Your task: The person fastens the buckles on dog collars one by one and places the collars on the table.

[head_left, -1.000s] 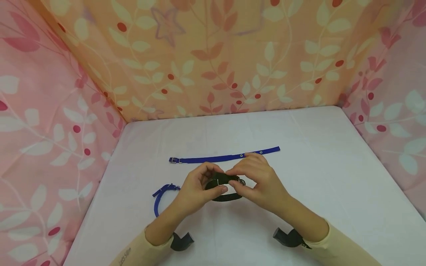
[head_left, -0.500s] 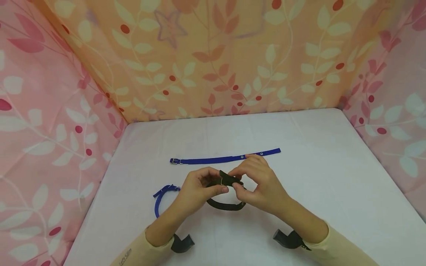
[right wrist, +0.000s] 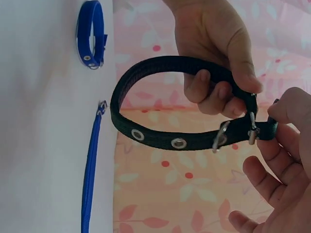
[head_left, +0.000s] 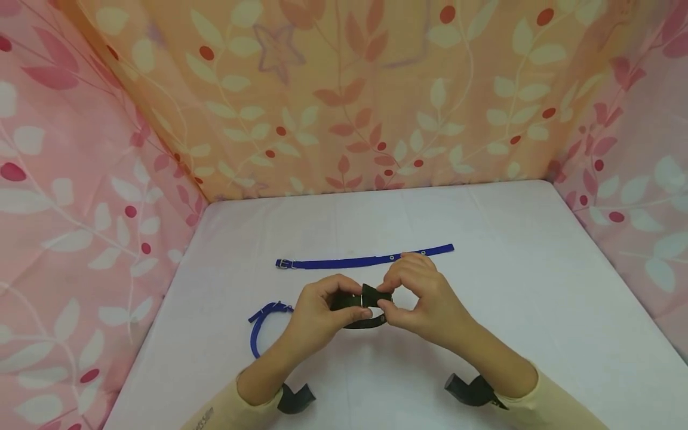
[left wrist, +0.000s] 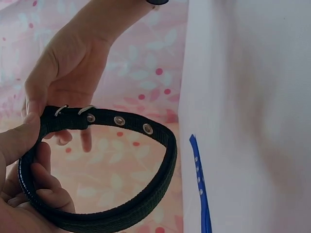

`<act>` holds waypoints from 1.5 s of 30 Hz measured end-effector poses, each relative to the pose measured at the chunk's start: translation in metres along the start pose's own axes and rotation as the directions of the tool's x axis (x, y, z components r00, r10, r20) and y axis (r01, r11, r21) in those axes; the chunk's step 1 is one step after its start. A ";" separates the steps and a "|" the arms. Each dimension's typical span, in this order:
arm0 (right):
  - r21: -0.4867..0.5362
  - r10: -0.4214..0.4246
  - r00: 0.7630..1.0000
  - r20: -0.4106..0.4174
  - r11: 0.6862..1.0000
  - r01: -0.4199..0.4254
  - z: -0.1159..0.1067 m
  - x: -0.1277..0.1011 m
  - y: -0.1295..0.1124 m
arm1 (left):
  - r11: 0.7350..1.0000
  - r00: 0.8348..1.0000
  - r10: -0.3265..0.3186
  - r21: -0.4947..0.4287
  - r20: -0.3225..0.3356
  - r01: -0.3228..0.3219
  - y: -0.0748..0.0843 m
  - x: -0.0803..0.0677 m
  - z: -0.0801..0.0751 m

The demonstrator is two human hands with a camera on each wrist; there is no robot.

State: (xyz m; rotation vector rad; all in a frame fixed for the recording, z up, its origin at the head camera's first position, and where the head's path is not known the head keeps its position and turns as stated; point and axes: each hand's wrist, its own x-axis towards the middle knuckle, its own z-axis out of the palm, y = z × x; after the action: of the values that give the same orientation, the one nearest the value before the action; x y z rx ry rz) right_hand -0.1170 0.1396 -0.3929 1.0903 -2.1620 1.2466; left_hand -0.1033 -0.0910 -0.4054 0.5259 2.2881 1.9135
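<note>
A dark green collar (right wrist: 155, 141) with metal eyelets, a buckle (right wrist: 252, 128) and a ring (right wrist: 221, 137) is held above the table, bent into a loop. My left hand (head_left: 317, 307) grips the band beside the buckle, thumb on one side and fingers curled behind. With thumb and index finger, my right hand (head_left: 424, 295) pinches the strap's end (right wrist: 267, 130), which sticks out past the buckle; its other fingers are spread loosely. In the left wrist view the eyelets (left wrist: 119, 121) lie along the upper part of the loop.
A blue collar (head_left: 344, 263) lies stretched flat behind my hands, buckle at its left end. Another blue collar (head_left: 255, 334), closed into a ring, lies left of my left hand, partly hidden by that arm. Patterned cloth walls (head_left: 344, 95) surround the white table (head_left: 510, 251).
The strap's end, which stood up toward the left half a second ago, now lies between my right thumb and index finger. The collar's lower loop hung further down then and has risen.
</note>
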 end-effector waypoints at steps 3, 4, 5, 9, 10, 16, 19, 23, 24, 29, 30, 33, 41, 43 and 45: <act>-0.009 0.016 0.999 0.041 1.000 -0.016 -0.003 0.001 0.002 | 1.000 1.000 0.025 0.016 -0.003 -0.025 0.002 0.001 0.000; -0.012 0.024 0.998 0.055 1.000 -0.023 -0.004 0.001 0.003 | 0.999 0.999 0.033 0.025 -0.004 -0.032 0.002 0.001 0.000; -0.014 0.027 0.997 0.067 1.000 -0.026 -0.005 0.001 0.003 | 0.999 0.999 0.038 0.033 -0.003 -0.038 0.003 0.002 0.000; -0.017 0.018 0.996 0.090 1.000 -0.016 -0.006 0.001 0.004 | 0.998 0.999 0.032 0.055 0.007 -0.032 0.003 0.001 0.001; -0.016 0.006 0.996 0.086 1.000 -0.005 -0.005 0.001 0.004 | 0.998 1.000 0.025 0.061 0.011 -0.026 0.003 0.001 0.001; 0.015 -0.059 0.997 0.048 0.998 0.058 0.000 -0.003 0.004 | 0.999 0.999 0.029 0.036 0.034 -0.031 -0.004 -0.004 0.005; 0.034 -0.051 0.998 0.040 0.998 0.050 0.002 -0.006 0.002 | 0.998 0.998 0.053 0.021 0.044 -0.054 -0.006 -0.007 0.007; 0.026 -0.043 0.998 0.034 0.999 0.042 0.002 -0.007 0.001 | 0.997 0.997 0.070 0.023 0.039 -0.071 -0.006 -0.008 0.009; 0.020 -0.044 0.998 0.035 0.999 0.044 0.002 -0.007 0.001 | 0.997 0.997 0.072 0.027 0.034 -0.072 -0.006 -0.007 0.009; -0.016 -0.024 0.997 0.075 1.000 0.026 -0.004 -0.004 0.002 | 0.994 0.996 0.091 0.059 0.014 -0.091 -0.004 -0.005 0.008; -0.023 -0.017 0.996 0.086 1.000 0.019 -0.005 -0.003 0.002 | 0.993 0.995 0.099 0.067 0.011 -0.100 -0.004 -0.005 0.008; -0.044 0.003 0.993 0.116 0.999 0.002 -0.008 -0.002 0.003 | 0.989 0.994 0.109 0.096 -0.004 -0.108 -0.004 -0.004 0.007; -0.042 -0.040 0.992 0.124 0.998 0.045 -0.012 -0.001 0.004 | 0.989 0.994 0.108 0.101 -0.023 -0.105 0.000 -0.004 0.004; -0.045 -0.035 0.990 0.137 0.998 0.041 -0.012 -0.001 0.004 | 0.989 0.993 0.117 0.100 -0.025 -0.114 0.000 -0.004 0.004; -0.052 -0.029 0.988 0.149 0.998 0.037 -0.013 -0.002 0.004 | 0.987 0.991 0.128 0.095 -0.026 -0.125 -0.001 -0.004 0.004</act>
State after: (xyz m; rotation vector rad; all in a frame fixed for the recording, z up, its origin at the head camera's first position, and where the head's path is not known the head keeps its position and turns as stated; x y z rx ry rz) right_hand -0.1193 0.1523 -0.3897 1.2258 -2.2633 1.1173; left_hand -0.0984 -0.0887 -0.4075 0.6721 2.4293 1.8891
